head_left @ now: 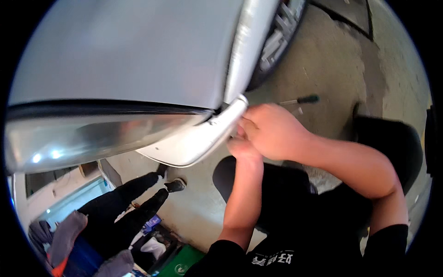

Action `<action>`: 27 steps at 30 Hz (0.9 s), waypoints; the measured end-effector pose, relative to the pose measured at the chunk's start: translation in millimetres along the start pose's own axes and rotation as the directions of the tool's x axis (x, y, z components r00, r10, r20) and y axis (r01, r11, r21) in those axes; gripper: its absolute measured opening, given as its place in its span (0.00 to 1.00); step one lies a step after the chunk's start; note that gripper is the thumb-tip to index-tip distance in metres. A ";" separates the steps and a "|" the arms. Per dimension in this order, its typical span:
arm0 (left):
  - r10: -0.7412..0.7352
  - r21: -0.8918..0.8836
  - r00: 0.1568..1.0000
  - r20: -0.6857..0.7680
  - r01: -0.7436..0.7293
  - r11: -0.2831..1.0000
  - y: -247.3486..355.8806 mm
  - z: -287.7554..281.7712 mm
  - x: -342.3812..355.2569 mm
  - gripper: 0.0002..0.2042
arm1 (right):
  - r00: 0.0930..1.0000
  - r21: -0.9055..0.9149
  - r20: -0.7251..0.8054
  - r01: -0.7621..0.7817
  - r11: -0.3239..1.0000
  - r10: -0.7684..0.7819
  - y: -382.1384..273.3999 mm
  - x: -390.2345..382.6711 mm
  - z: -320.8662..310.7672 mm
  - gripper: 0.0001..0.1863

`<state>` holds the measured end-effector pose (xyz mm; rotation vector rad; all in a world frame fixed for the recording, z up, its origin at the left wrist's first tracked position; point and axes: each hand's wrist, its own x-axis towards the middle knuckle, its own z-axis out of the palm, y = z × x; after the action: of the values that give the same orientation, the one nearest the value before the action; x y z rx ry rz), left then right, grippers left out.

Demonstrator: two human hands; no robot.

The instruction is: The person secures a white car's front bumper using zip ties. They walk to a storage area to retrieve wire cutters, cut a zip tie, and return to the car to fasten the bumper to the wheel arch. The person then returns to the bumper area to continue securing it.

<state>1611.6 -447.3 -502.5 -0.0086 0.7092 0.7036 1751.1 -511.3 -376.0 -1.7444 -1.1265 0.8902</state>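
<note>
A silver car fills the upper left, its hood (pixel 129 51) above a long headlight (pixel 92 134). Below the headlight a silver bumper corner piece (pixel 198 138) curves toward the fender edge. My right hand (pixel 272 131) is closed over the outer end of that bumper piece near the fender seam. My left hand (pixel 242 148) sits just under it, fingers pressed against the same edge, partly hidden by the right hand. Both forearms come up from the lower right over my black clothes.
A screwdriver with a dark handle (pixel 302 99) lies on the concrete floor beside the front wheel (pixel 277 41). Another person in black trousers and shoes (pixel 138 203) stands at lower left. A green box (pixel 177 263) sits at the bottom edge.
</note>
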 end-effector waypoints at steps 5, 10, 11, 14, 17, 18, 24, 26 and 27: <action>-0.079 -0.312 0.986 0.147 0.122 0.942 -3.5 32.6 21.0 0.18 | 0.984 0.212 -0.045 -0.157 0.964 0.170 -5.2 -10.0 -14.1 0.13; -0.101 -0.324 0.993 0.068 0.118 0.939 -9.7 42.7 8.7 0.12 | 0.896 0.877 0.391 -0.432 0.210 0.211 21.4 -31.6 -8.6 0.10; -0.091 -0.171 0.981 0.174 0.121 0.978 -12.8 40.5 6.5 0.13 | 0.770 0.734 0.637 -0.593 -0.330 0.032 25.9 -28.7 -15.1 0.09; -0.215 -0.328 0.966 0.143 0.252 0.911 -6.8 45.6 14.8 0.16 | 0.889 0.853 0.413 -0.454 0.258 0.198 19.1 -24.9 -19.4 0.08; -0.248 -0.412 0.968 0.022 0.235 0.880 -5.6 52.9 19.7 0.18 | 0.992 0.537 0.064 -0.127 0.834 0.110 16.2 -26.9 -26.2 0.07; -0.242 -0.513 0.967 -0.082 0.167 0.842 -6.1 58.6 23.6 0.19 | 0.999 0.324 -0.044 -0.015 0.946 0.031 16.1 -26.5 -30.1 0.07; -0.133 -0.373 0.990 0.054 0.144 0.917 -9.3 63.0 32.0 0.16 | 0.994 0.066 -0.012 0.112 0.992 -0.111 27.3 -8.0 -37.2 0.06; -0.057 -0.328 0.996 0.063 0.074 0.942 -19.1 62.4 26.3 0.15 | 0.873 0.865 0.484 -0.487 0.121 0.060 28.6 -17.7 -32.5 0.06; -0.032 -0.315 0.997 0.067 0.051 0.948 -21.9 61.2 21.5 0.15 | 0.729 0.580 0.670 -0.630 -0.516 -0.137 32.8 -24.8 -26.0 0.06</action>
<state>1672.6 -437.1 -473.2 -0.2949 0.5292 0.7683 1776.3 -549.2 -393.4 0.0086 0.4658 1.9140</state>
